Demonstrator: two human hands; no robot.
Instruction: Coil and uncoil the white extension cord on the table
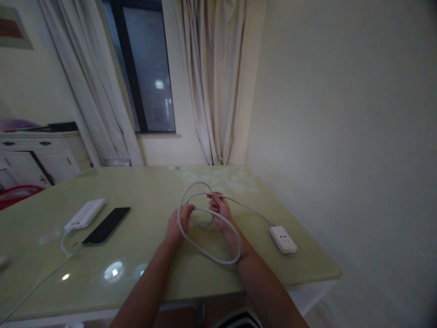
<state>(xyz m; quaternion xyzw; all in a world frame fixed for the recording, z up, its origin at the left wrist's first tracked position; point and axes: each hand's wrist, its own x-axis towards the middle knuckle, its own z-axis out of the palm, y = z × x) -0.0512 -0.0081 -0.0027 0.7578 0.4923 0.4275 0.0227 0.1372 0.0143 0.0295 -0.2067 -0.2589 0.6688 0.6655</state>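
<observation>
left hand (177, 225) and right hand (221, 212) gripping white cable (199, 183), loop round right wrist

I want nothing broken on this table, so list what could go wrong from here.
1. The socket block lies close to the right edge of the table; a pull on the white cable might drag it off.
2. One loop seems to lie around the right forearm, so it could snag while the right hand and left hand grip the cable.
</observation>
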